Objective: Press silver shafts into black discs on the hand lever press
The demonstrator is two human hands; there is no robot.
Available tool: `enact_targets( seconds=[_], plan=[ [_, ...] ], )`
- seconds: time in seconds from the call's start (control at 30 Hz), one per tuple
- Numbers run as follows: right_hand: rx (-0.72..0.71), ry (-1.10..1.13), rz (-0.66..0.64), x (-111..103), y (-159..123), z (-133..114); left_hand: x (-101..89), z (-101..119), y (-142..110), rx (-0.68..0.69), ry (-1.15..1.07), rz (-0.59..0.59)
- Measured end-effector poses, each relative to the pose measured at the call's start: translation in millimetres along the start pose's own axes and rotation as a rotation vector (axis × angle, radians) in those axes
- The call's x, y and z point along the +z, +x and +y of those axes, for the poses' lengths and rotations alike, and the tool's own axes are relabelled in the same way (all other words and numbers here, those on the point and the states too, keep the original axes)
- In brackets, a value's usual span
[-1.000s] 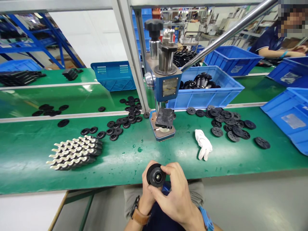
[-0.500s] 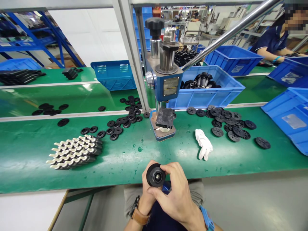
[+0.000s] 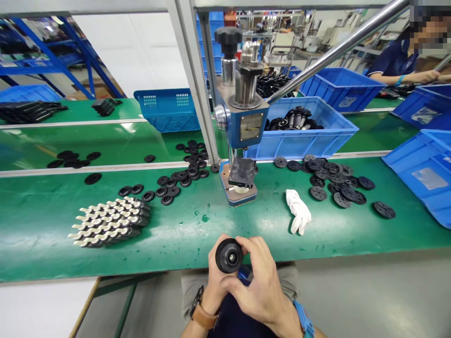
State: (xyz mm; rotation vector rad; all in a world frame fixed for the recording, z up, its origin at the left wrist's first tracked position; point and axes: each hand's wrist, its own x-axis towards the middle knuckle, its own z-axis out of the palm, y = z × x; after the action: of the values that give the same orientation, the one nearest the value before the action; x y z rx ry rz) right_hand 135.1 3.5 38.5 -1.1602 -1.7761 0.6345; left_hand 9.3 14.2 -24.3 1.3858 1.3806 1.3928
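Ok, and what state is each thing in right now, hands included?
Flanged black part: held, round end in view
Left hand: closed around that part
Right hand: half open beside it
White glove: unworn, lying on the workbench
Hand press: lever slanting upward
Blue crate behind the press: open, partly filled
Pale-topped parts: packed in rows
Right-side black discs: scattered, some overlapping

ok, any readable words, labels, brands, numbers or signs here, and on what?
None readable.
Metal plate on the press: markings too small.
White labels on the blue bins at right: too blurred.
Held black part: no text visible.
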Motion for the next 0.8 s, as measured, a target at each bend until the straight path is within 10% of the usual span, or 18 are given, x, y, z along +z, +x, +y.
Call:
enact_targets(
  seconds=[0.33,0.8],
  plan=[
    [0.173,0.294,-0.094,-21.7,12.8,31.8,-0.4,15.3,3.8,0.173,0.493,-0.342],
    [0.111,0.259,-0.175,17.4,1.0,54.0,-7.6,19.3,-4.5,0.141,0.930,-0.543]
  ],
)
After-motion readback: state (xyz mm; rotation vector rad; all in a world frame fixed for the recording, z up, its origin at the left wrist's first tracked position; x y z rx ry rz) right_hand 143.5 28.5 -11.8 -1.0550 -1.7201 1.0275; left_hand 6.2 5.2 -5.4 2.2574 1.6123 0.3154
